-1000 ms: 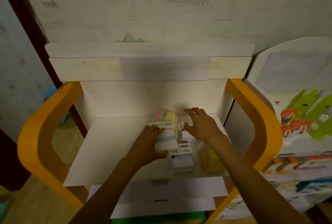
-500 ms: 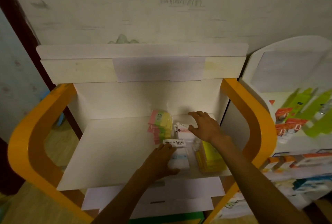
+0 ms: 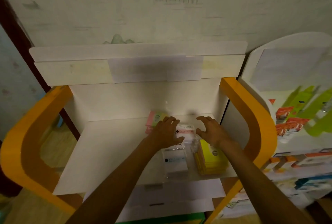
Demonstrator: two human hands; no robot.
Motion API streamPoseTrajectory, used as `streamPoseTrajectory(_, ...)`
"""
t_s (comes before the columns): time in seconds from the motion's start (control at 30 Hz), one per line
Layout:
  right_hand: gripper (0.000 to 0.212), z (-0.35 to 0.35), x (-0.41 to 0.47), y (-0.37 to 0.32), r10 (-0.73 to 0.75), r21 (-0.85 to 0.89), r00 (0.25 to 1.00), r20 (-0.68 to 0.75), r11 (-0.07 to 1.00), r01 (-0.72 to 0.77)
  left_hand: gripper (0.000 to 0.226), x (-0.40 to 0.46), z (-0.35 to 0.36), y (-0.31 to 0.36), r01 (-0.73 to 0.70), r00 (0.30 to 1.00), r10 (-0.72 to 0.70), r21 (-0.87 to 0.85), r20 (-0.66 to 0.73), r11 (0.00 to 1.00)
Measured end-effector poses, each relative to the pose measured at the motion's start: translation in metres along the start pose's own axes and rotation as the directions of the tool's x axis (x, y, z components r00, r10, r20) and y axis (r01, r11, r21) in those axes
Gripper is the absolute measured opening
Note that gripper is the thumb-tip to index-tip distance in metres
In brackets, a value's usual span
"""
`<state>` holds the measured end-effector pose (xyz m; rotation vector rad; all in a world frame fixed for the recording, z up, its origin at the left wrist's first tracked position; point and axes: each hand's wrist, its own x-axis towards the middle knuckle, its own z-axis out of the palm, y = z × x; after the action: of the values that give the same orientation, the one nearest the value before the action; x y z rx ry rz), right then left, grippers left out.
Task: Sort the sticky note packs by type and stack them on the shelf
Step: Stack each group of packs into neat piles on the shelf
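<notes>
On the white shelf (image 3: pixel 111 152) lie several sticky note packs. A pink and green pack (image 3: pixel 154 118) stands at the back, partly behind my left hand (image 3: pixel 167 132). A white pack with pink print (image 3: pixel 186 131) lies between my two hands. My left hand lies flat with fingers spread, over that pack's left edge. My right hand (image 3: pixel 211 130) hovers at its right side, fingers loosely curved, holding nothing. A clear-wrapped white and blue pack (image 3: pixel 175 162) lies nearer the front. Beside it is a yellow stack (image 3: pixel 210 159).
Orange curved side panels (image 3: pixel 251 116) frame the shelf left and right. A white header board (image 3: pixel 138 65) stands above it. At the right is another display (image 3: pixel 301 125) with orange and green product boxes. A lower white shelf edge (image 3: pixel 170 198) shows below.
My left hand let go of the white and blue pack at the front and moved back beside the pink-print pack. My right hand stayed at the back right. The camera came closer.
</notes>
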<state>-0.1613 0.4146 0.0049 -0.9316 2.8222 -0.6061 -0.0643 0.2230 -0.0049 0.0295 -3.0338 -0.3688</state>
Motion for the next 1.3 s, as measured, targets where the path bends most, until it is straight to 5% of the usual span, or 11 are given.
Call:
streamPoseTrajectory(0.53,0.05,-0.004,0.012,0.031,-0.002,0.089,0.996,-0.087,0.996,0.01,0.08,0.071,0.053,-0.001,-0.01,0.964,-0.029,0.144,0.264,0.989)
streamPoseTrajectory(0.77,0.05,-0.001,0.017,0.033,0.008,0.113,0.998,-0.06,0.994,-0.001,0.084,0.069,0.052,-0.005,0.006,0.982,-0.011,0.027,0.189,1.0)
streamPoseTrajectory(1.03,0.05,-0.001,0.026,0.03,0.027,0.118,0.999,-0.044,0.993,-0.022,0.086,0.052,0.019,-0.009,0.005,0.998,-0.017,-0.215,-0.053,0.977)
streamPoseTrajectory(1.3,0.057,0.012,0.049,-0.003,-0.035,0.055,0.997,0.066,0.998,0.031,0.092,0.004,-0.026,-0.041,0.064,0.98,-0.098,-0.19,-0.175,0.98)
